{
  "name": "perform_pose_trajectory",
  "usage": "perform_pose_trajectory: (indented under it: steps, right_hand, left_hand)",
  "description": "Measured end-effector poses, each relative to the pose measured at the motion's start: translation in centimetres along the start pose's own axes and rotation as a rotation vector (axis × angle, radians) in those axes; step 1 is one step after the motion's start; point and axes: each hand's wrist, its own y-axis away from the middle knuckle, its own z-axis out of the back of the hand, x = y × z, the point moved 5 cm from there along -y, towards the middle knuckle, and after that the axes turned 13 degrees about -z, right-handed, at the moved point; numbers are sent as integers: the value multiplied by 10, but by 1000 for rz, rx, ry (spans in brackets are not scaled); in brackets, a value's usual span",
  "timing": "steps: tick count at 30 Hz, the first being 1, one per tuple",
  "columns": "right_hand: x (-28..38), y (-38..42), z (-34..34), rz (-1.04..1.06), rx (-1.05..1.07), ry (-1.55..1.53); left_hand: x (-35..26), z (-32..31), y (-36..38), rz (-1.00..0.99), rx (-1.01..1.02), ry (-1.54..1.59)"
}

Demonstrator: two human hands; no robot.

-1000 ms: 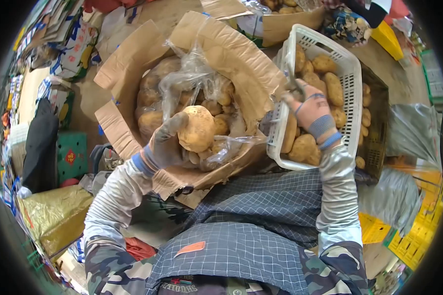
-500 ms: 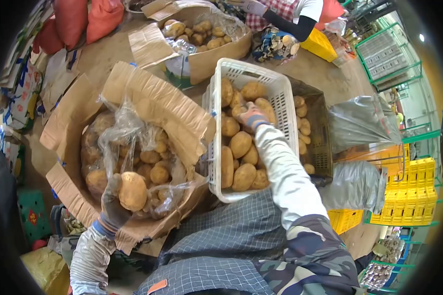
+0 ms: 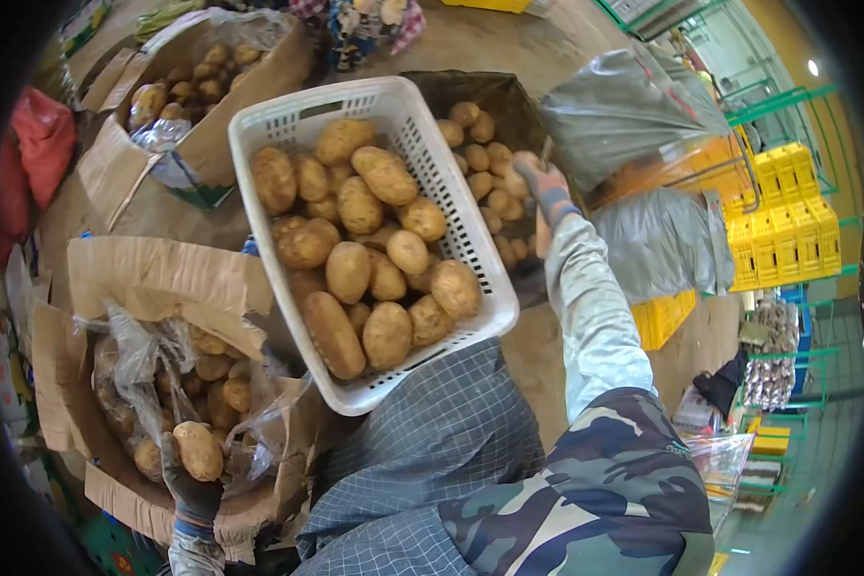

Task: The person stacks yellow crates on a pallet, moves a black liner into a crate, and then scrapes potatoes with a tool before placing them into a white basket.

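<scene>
My left hand [image 3: 190, 488], in a dark glove, holds a large potato [image 3: 199, 451] above an open cardboard box [image 3: 130, 259] lined with clear plastic and filled with potatoes. To the right, my right hand [image 3: 544, 184] is over the side of a dark crate [image 3: 480, 86] of smaller potatoes [image 3: 497, 158]. Its fingers look curled, and whatever they may hold is hard to make out. Between my hands, a white plastic crate [image 3: 456, 182] contains several large potatoes [image 3: 360, 206], with neither hand touching it.
Another cardboard box [image 3: 115, 182] of potatoes stands at the upper left, near red sacks [image 3: 43, 144]. Grey plastic bags [image 3: 662, 240] lie right of the dark crate, by stacked yellow crates [image 3: 782, 230]. Part of another person's patterned clothing [image 3: 365, 29] shows at the top.
My right hand has left the white crate and moved right to the dark crate. The view has swung right. My left hand still holds its potato over the cardboard box.
</scene>
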Motion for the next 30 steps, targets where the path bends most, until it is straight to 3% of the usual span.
perform_pose_trajectory:
  steps: [2, 3, 4, 5, 7, 8, 9, 11, 12, 13, 14, 16, 18, 19, 20, 22, 24, 26, 30]
  right_hand:
    - [-98, -79, 2, -190, 189, -173]
    - [-127, -80, -2, -303, 220, -238]
    - [-163, -79, -11, -418, 259, -296]
    - [-186, -80, -16, -324, 157, -344]
    - [-221, -84, -34, -358, 166, -556]
    - [-229, -94, -39, -339, 162, -612]
    - [-230, -106, -34, -309, 175, -622]
    - [-207, -123, -35, -252, 267, -600]
    - [-183, -123, -41, -210, 345, -561]
    - [-112, -37, -38, -251, 362, -391]
    - [-75, -18, -43, -80, 508, -336]
    - [11, 110, -47, 274, 614, -227]
    - [70, 245, -47, 468, 670, 7]
    - [81, 298, -57, 585, 699, 72]
    - [84, 341, -78, 966, 752, 29]
    - [74, 418, -114, 1149, 874, 236]
    - [66, 473, -148, 1350, 774, 524]
    - [62, 500, -172, 1359, 735, 675]
    - [53, 520, -206, 1366, 569, 919]
  left_hand:
    - [27, 21, -14, 36, 2, 3]
    - [29, 37, -20, -264, -61, -423]
    - [24, 30, -19, -270, -120, -410]
    - [19, 25, -17, -277, -179, -395]
    - [3, 3, -11, -520, 48, -831]
    - [-8, -18, -1, -786, 223, -1191]
    - [-14, -33, 6, -926, 301, -1336]
    - [-14, -17, 2, -871, 316, -1427]
    - [-23, -27, 3, -515, 130, -686]
    - [-17, -44, 1, -208, -22, 93]
    - [-22, -57, 3, -163, 83, 168]
    - [-28, -68, 5, -121, 191, 256]
    - [-27, -79, 9, -87, 413, 285]
    - [-23, -79, 10, -100, 314, 293]
    - [-25, -84, 16, -100, 317, 302]
    - [-35, -82, 25, -135, 237, 334]
    - [-41, -73, 31, -191, 170, 344]
    - [-47, -65, 35, -252, 376, 285]
    - [-55, -53, 44, -376, 76, 227]
